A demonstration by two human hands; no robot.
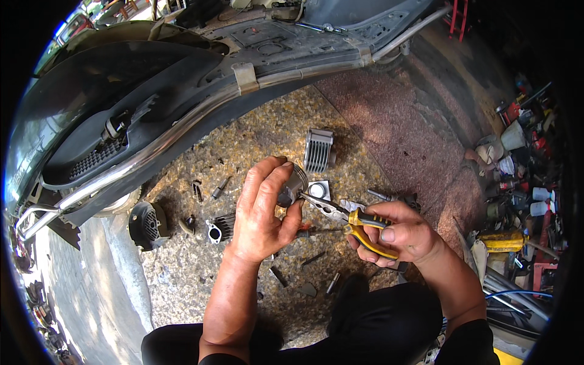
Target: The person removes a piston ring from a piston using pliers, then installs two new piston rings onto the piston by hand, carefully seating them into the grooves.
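My left hand (pixel 261 207) grips a dark metal piston (pixel 291 185) with rings around it. My right hand (pixel 395 234) is closed around yellow-and-black long-nose pliers (pixel 368 240), whose tips are at the piston's lower right side. Behind them on the speckled slab lie a finned metal cylinder (pixel 318 152) and a small square light object with a round middle (pixel 318 191). Left of my left hand lie a finned part with a flanged port (pixel 218 230), a black plastic cover (pixel 146 225) and several small pins and metal pieces (pixel 220 187).
A scooter body (pixel 128 67) with a metal side rail (pixel 286 79) spans the top and left. A reddish surface (pixel 395 128) adjoins the slab. Tools, containers and a yellow object (pixel 499 241) crowd the right edge. My knees are at the lower edge.
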